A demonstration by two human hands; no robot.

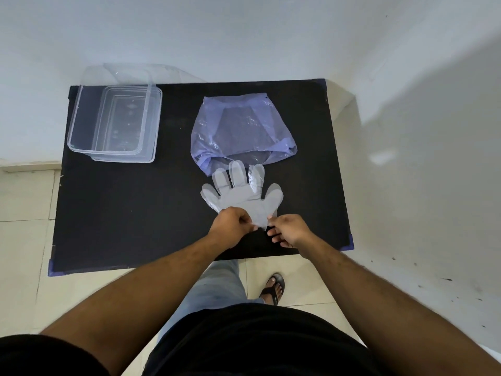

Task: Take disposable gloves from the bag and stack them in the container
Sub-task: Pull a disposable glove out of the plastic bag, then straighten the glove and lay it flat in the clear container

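1. Gloves: one clear disposable glove (pixel 244 196) lies flat on the black desk (pixel 130 213), just on the person's side of the bag, its five fingers spread and pointing toward the bag, two fingertips overlapping the bag's mouth.
2. The left hand (pixel 231 225) pinches the glove's cuff on the left side, thumb and fingertips closed together on the thin plastic.
3. The right hand (pixel 288 230) pinches the same cuff on the right side, its grip likewise clamped on the film, the remaining fingers curled loosely below.
4. The pale purple plastic bag (pixel 241 131) sits on the desk beyond the glove, crumpled and translucent, its open mouth turned toward the person. What it holds cannot be made out.
5. The clear rectangular plastic container (pixel 113 123) stands well to the left of the bag, at the desk's far left corner, with no lid on it. It looks empty, though the clear walls make this hard to judge.
6. Below the bag-side edge of the desk, a tiled floor (pixel 24 240), a trouser leg and a foot in a black sandal (pixel 273 289) show.
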